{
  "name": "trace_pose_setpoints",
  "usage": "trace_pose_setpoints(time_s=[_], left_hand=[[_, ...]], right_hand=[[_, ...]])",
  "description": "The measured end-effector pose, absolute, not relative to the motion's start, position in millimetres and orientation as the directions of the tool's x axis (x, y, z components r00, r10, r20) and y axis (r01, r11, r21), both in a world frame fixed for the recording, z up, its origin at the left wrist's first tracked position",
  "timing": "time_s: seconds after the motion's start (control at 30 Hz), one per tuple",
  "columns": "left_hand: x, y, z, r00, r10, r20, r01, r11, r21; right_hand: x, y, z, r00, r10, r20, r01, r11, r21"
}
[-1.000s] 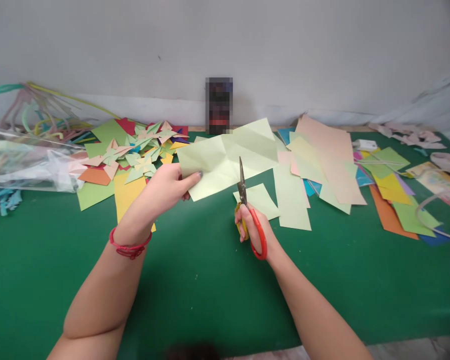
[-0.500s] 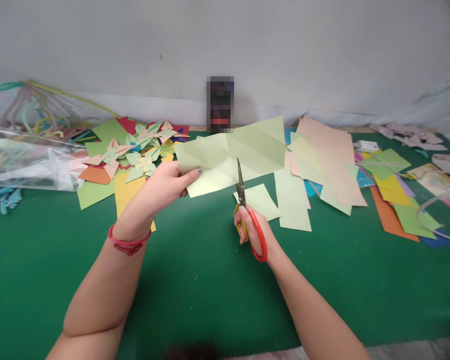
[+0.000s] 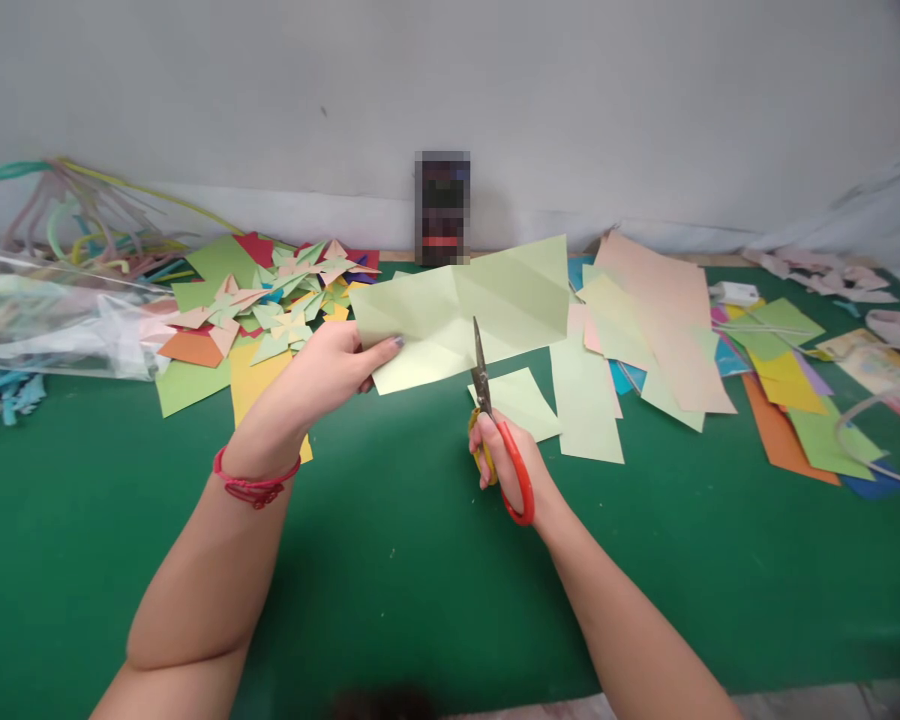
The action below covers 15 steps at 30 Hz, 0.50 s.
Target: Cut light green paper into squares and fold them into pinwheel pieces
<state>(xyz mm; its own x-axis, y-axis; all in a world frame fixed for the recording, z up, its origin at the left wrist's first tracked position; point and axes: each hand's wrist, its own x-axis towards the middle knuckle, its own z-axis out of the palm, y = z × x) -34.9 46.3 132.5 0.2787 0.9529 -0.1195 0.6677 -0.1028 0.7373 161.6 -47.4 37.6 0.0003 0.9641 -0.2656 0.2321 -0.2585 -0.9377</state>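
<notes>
A creased sheet of pale green paper (image 3: 514, 290) is held up above the table, its left end pinched by my left hand (image 3: 345, 365). My thumb lies on the front of the sheet; the other fingers are mostly hidden behind it. In my right hand (image 3: 514, 455) is a pair of scissors (image 3: 483, 378) with one red and one yellow handle. Their blades point up at the lower edge of the sheet, near its middle crease. Whether a cut runs into the paper there, I cannot tell. A small pale green piece of paper (image 3: 521, 400) lies on the table behind the scissors.
Folded paper stars (image 3: 285, 320) and coloured sheets pile up at the back left, beside a clear plastic bag (image 3: 60, 320). Pink and green sheets (image 3: 652, 310) lie at right, with more coloured papers (image 3: 787, 390) beyond. A blurred-out dark object (image 3: 442, 205) leans against the wall.
Almost nothing differs. The paper, the scissors and both hands keep nearly the same place, with only a very slight shift of the view.
</notes>
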Motion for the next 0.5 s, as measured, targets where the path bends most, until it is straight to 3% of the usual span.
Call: trace_pose_setpoints(time_s=[0.5], left_hand=[[-34.5, 46.1, 132.4, 0.281, 0.954, -0.108, 0.638, -0.101, 0.764]], right_hand=[[162.6, -48.2, 40.2, -0.008, 0.965, -0.263, 0.221, -0.255, -0.941]])
